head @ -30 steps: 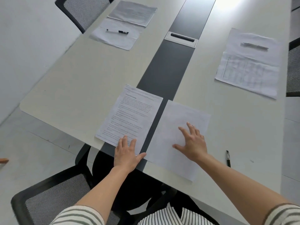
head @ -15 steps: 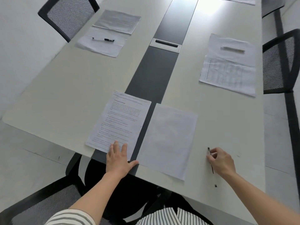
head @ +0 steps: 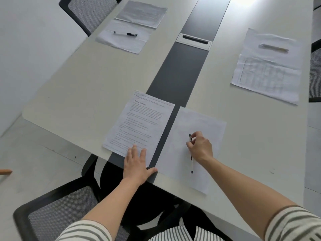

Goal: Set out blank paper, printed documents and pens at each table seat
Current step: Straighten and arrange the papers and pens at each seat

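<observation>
Right hand point(head: 201, 147) pinches the pen point(head: 190, 153) over the blank sheet point(head: 205, 126), while the left hand point(head: 137, 166) lies flat, fingers straight, on the printed page's point(head: 140, 122) near edge.

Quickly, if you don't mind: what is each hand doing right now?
Left hand: open, flat on the printed document.
Right hand: pinching a pen over the blank paper.

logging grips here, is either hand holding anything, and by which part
Right hand pinches the pen near its far end; left hand rests flat on the printed page, holding nothing.
</observation>
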